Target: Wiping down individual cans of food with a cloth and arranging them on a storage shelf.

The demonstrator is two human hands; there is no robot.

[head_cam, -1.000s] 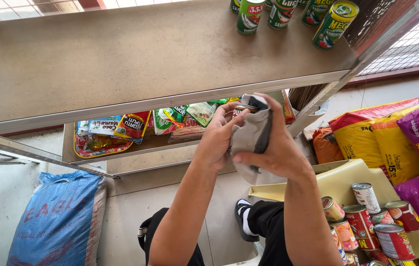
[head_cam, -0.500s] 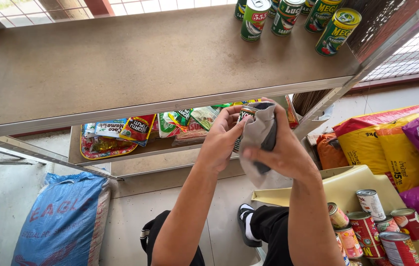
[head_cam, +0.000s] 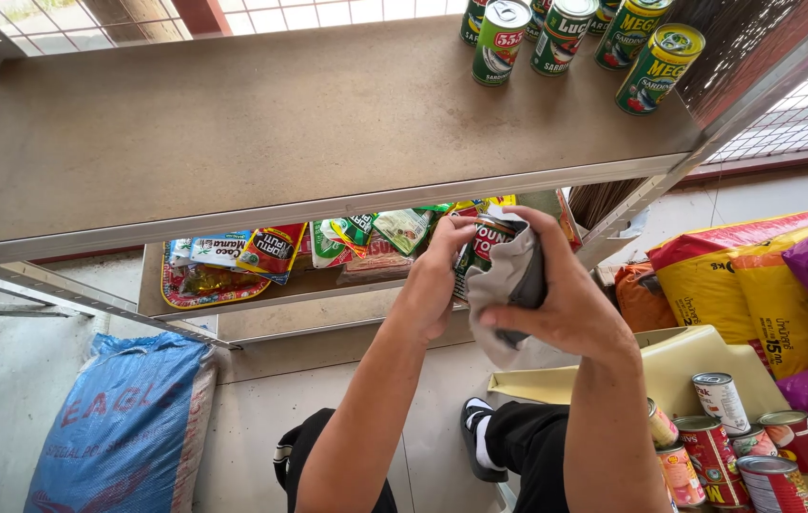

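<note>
A person stands at a grey metal shelving rack (head_cam: 261, 142) and works on a round tin can with a dark red-and-green label (head_cam: 480, 249), held up in front of the edge of the rack's top shelf. The left hand (head_cam: 434, 277) is curled around the can's left side, fingers closed on its wall. The right hand (head_cam: 556, 290) is wrapped around a pale grey cloth (head_cam: 509, 285), pressing it over the can's right side and lower end; the cloth covers much of the can, so how the right fingers sit beneath it cannot be made out, though the hand appears closed on cloth and can together. A loose fold of the cloth hangs below the hands.

On the top shelf, at its far right end, stands a cluster of green-labelled tin cans (head_cam: 575, 38), one tilted toward the corner. On the lower shelf behind the hands lies a row of flat, colourful foil sachets (head_cam: 252, 252). Below right, more red-labelled tin cans (head_cam: 737, 446) are crowded together beside a pale yellow plastic chair (head_cam: 670, 375). Plump yellow, red and purple sacks (head_cam: 756, 285) lie at far right, and a blue woven sack (head_cam: 128, 427) leans on the tiled floor at lower left
</note>
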